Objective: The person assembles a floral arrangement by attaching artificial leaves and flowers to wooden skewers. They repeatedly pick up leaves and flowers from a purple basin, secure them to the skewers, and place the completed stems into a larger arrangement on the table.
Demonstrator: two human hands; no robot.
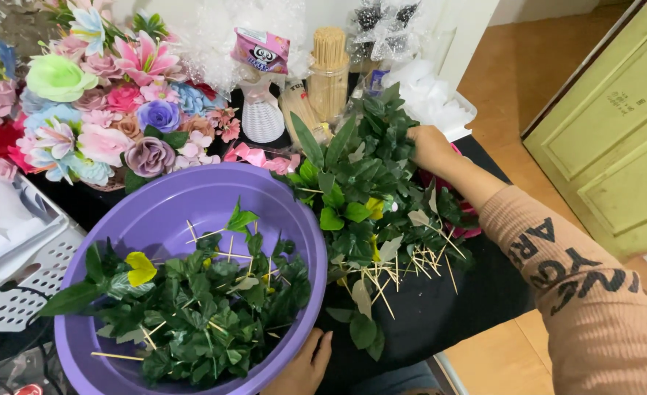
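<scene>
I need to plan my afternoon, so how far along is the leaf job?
Done: many leaves on sticks lie in the purple basin. In hand: the right hand reaches into the leaf pile on the table; the left hand touches the basin's rim. Left: a large heap remains there.

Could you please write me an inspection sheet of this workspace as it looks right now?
Surface: black table top, strewn with loose wooden sticks.
Job's things: purple basin holding green leaves on sticks; leaf pile beside it.
Clutter: artificial flowers, jar of skewers, white vase, white basket.
Hands: left hand on the basin's near rim; right hand reaching into the leaf pile.
Cables: black cable over the basket.
Surroundings: green door, orange floor.
</scene>
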